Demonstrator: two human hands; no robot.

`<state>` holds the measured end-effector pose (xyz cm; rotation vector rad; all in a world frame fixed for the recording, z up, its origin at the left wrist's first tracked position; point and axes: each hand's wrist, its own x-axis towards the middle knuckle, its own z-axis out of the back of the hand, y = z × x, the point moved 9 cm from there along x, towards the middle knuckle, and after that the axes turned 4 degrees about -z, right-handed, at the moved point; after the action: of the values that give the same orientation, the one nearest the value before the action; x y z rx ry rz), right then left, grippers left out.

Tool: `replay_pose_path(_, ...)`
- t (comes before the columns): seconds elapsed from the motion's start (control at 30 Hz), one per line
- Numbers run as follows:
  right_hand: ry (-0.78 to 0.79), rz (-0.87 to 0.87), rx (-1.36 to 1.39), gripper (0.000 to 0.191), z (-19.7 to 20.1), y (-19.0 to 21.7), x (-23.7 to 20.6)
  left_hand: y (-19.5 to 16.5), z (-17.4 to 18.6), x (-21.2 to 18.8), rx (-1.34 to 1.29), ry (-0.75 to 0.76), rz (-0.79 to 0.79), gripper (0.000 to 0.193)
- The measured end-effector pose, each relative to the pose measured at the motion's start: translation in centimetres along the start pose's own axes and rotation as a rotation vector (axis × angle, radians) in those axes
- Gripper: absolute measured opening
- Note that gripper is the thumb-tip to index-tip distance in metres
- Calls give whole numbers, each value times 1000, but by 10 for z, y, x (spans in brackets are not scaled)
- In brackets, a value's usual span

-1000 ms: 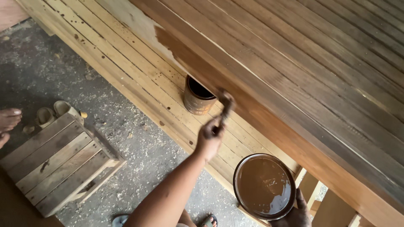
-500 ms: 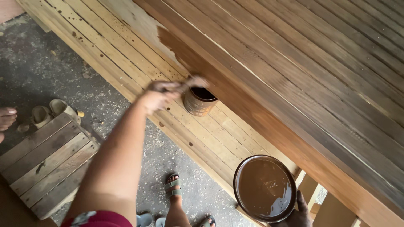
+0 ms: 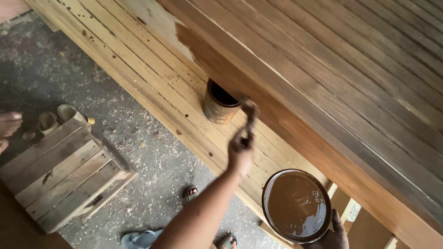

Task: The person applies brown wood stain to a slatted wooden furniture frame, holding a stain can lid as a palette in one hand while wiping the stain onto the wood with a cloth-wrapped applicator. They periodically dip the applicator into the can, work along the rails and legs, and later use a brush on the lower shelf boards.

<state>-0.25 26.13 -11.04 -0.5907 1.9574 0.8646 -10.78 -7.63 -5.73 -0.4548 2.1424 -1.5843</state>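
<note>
**Staining a slatted wooden panel — brush at the tin**

Gripping a paintbrush (image 3: 249, 117), the left hand (image 3: 241, 154) reaches out over the pale lower boards; its fingers are clenched round the handle. The brush is blurred, dark with stain, its head up near the rim of the open tin (image 3: 220, 102), just right of it. Whether bristles touch the tin cannot be told.

The right hand (image 3: 330, 237), at the bottom edge of view, grasps a round shallow dish (image 3: 295, 205) from below — fingers curl over its lower right rim. The dish is metal, dark-rimmed, and filled with glossy brown liquid that reflects light. The fingers are smeared dark.

The tin is cylindrical, rusty brown on the outside, black inside, lid off. It stands upright on the pale unstained slats (image 3: 138, 60), close under the edge of the stained panel (image 3: 350, 83).

Panel appearance: long parallel slats, mostly wet reddish brown. One bare cream patch (image 3: 157, 20) is left at the upper left, with a ragged stain edge beside it.

Counts:
- brush: 1
- tin: 1
- dish: 1
- small wooden pallet (image 3: 60, 170) on the concrete floor (image 3: 55, 69): 1
- pale shoes (image 3: 57, 117) by the pallet: 2
- sandalled foot (image 3: 189, 193) below the arm: 1
- bare foot of another person (image 3: 9, 124) at the left edge: 1

Sawdust specks the floor.
</note>
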Motion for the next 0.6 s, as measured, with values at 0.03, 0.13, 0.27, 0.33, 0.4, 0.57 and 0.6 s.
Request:
replay_pose_path(0.03, 6, 16, 6, 60, 1, 2, -1, 10, -9, -17, 71, 77, 45, 43)
replay_pose_path(0.13, 15, 51, 9, 59, 4, 6, -6, 21, -13, -44, -6, 220, 114, 46)
replay_pose_path(0.27, -26, 0, -33, 61, 9, 15, -8, -14, 53, -14, 313, 36, -9, 31)
replay_pose_path(0.33, -28, 0, -40, 61, 12, 19, -7, -33, 100, 22, 89, -185, 104, 34)
replay_pose_path(0.4, -22, 10, -26, 59, 16, 23, -5, -70, 124, 63, -101, -259, -3, 54)
replay_pose_path(0.57, 196, -42, 89, 57, 13, 23, -5, -103, 91, 103, -315, -240, -176, 38)
replay_pose_path(0.6, -42, 30, 34, 56, 37, 29, -4, -91, 74, 98, -361, -230, -140, 37)
